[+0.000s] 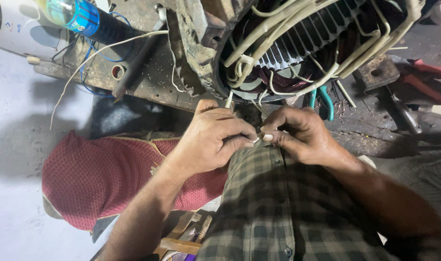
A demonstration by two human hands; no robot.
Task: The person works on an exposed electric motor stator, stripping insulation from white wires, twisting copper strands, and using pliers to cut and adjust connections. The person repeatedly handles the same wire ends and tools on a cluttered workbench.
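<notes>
A large motor stator (298, 43) lies open on the bench, with copper windings and several cream sleeved leads hanging from its bore. My left hand (213, 137) and my right hand (298, 133) meet just below its rim, in front of my plaid shirt. Both pinch a short cream sleeve or wire (259, 138) between thumb and fingertips. Another thin cream lead (228, 100) rises from behind my left hand toward the stator. The part of the wire inside my fingers is hidden.
Teal-handled pliers (324, 99) hang at the stator's lower edge. Red-handled pliers (426, 79) lie at the right. A plastic bottle (82, 17) and blue wire sit on the dirty metal bench (148, 82). A red cushion (104, 179) lies at lower left.
</notes>
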